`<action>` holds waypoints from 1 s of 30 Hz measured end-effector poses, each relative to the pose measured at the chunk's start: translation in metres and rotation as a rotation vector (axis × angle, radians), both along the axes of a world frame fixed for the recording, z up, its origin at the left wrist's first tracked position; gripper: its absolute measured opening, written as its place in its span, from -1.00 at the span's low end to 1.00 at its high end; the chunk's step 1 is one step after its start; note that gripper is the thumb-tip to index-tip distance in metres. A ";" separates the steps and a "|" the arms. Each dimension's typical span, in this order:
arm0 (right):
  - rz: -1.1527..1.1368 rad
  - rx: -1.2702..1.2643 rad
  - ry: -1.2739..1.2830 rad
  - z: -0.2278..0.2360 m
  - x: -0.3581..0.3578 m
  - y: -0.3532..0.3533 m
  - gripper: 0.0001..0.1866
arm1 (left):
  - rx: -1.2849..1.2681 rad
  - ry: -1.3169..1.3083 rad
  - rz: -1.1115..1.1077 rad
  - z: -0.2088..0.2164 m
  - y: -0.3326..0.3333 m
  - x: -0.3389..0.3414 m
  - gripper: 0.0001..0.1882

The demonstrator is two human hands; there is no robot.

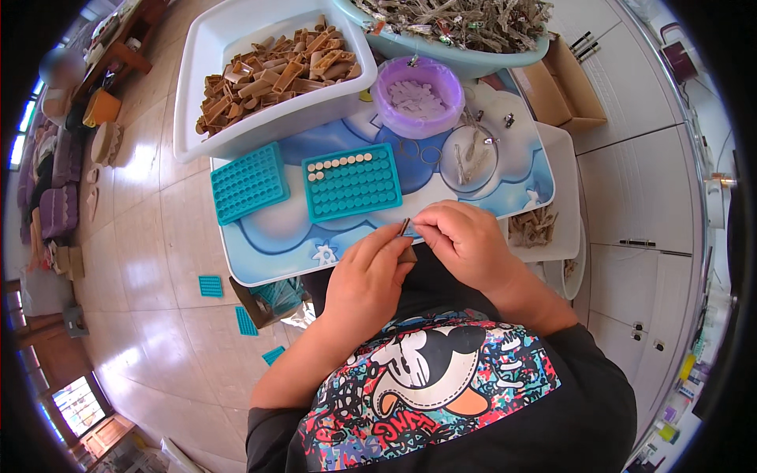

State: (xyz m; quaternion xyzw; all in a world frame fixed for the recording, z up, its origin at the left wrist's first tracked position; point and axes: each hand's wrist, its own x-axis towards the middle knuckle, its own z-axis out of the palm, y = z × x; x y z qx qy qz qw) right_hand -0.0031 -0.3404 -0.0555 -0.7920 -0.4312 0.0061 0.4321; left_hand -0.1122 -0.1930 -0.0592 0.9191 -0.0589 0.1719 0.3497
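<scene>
Now the left hand (369, 272) is grasping a small brown piece (408, 255), its grip curling snugly around it, just off the near edge of the table (276, 256) and above the person's lap. And here the right hand (464, 240) is working right beside it, thumb and finger meeting near the piece's upper end; whether that grip is holding anything, I cannot tell, as the fingertips are hiding it.

Straight ahead, a blue-green tray (355, 206) is lying on the table, small round white pieces (339, 162) filling the top row and just starting the second at the left. A second tray (251, 185) is sitting close by on its left. Farther back, a white tub (327, 110) is holding a heap of brown pieces (276, 69), while a purple bowl (418, 127) is carrying flat white bits (415, 98). To its right, grey strips (471, 160) are resting on a round clear dish, and behind, a pale blue basin (489, 63) is brimming with grey, stringy stuff (465, 20).
</scene>
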 end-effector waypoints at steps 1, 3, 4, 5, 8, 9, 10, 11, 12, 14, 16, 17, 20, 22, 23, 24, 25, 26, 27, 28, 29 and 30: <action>0.000 0.001 0.002 -0.001 0.002 0.000 -0.91 | -0.184 0.061 -0.003 0.003 0.000 -0.001 -0.70; -0.025 0.039 -0.051 -0.003 0.005 -0.001 -0.91 | -0.367 0.124 -0.003 0.002 0.001 -0.003 -0.71; -0.023 0.041 -0.049 -0.002 0.007 -0.002 -0.91 | -0.832 0.227 0.056 -0.002 0.003 -0.004 -0.71; 0.023 0.080 -0.009 0.000 0.009 -0.004 -0.91 | -1.297 0.326 0.118 -0.006 0.006 -0.005 -0.71; 0.118 0.153 0.109 0.003 0.005 -0.001 -0.90 | -1.819 0.464 0.060 -0.022 0.015 -0.004 -0.70; 0.157 0.184 0.183 0.003 0.002 0.000 -0.89 | -1.878 0.502 0.039 -0.025 0.013 -0.004 -0.68; 0.157 0.186 0.186 0.001 0.000 0.002 -0.89 | -1.877 0.504 0.043 -0.025 0.011 -0.004 -0.68; 0.159 0.230 0.177 -0.003 -0.003 0.006 -0.88 | -1.879 0.536 0.046 -0.025 0.009 -0.003 -0.63; 0.162 0.272 0.168 -0.006 -0.005 0.010 -0.87 | -1.883 0.567 0.049 -0.026 0.009 -0.003 -0.56; 0.137 0.275 0.166 -0.011 -0.007 0.014 -0.87 | -1.894 0.577 0.020 -0.028 0.009 -0.003 -0.51; 0.083 0.288 0.140 -0.015 -0.007 0.016 -0.86 | -1.880 0.575 -0.006 -0.023 0.008 -0.002 -0.49; 0.083 0.288 0.140 -0.015 -0.006 0.016 -0.86 | -1.880 0.575 -0.006 -0.022 0.008 -0.001 -0.49; 0.053 0.292 0.090 -0.015 -0.007 0.019 -0.85 | -1.894 0.579 -0.035 -0.023 0.008 -0.002 -0.48; 0.047 0.278 0.062 -0.015 -0.007 0.019 -0.83 | -1.884 0.594 0.003 -0.024 0.007 -0.003 -0.49; 0.048 0.278 0.063 -0.015 -0.007 0.019 -0.83 | -1.885 0.594 0.005 -0.024 0.007 -0.003 -0.49; 0.061 0.256 0.005 -0.016 -0.006 0.018 -0.82 | -1.893 0.590 0.000 -0.023 0.008 -0.003 -0.49; 0.074 0.234 -0.052 -0.016 -0.004 0.017 -0.81 | -1.901 0.587 -0.005 -0.022 0.008 -0.003 -0.50; 0.073 0.234 -0.052 -0.015 -0.003 0.017 -0.81 | -1.901 0.588 -0.005 -0.021 0.008 -0.003 -0.50; 0.083 0.220 -0.124 -0.015 -0.003 0.017 -0.81 | -1.883 0.581 0.018 -0.018 0.007 -0.003 -0.54; 0.093 0.206 -0.195 -0.013 -0.002 0.017 -0.82 | -1.865 0.575 0.042 -0.017 0.006 -0.003 -0.58; 0.092 0.207 -0.194 -0.012 -0.003 0.016 -0.82 | -1.864 0.575 0.043 -0.018 0.005 -0.003 -0.58; 0.097 0.179 -0.242 -0.010 -0.004 0.016 -0.82 | -1.830 0.543 0.056 -0.018 0.004 -0.003 -0.59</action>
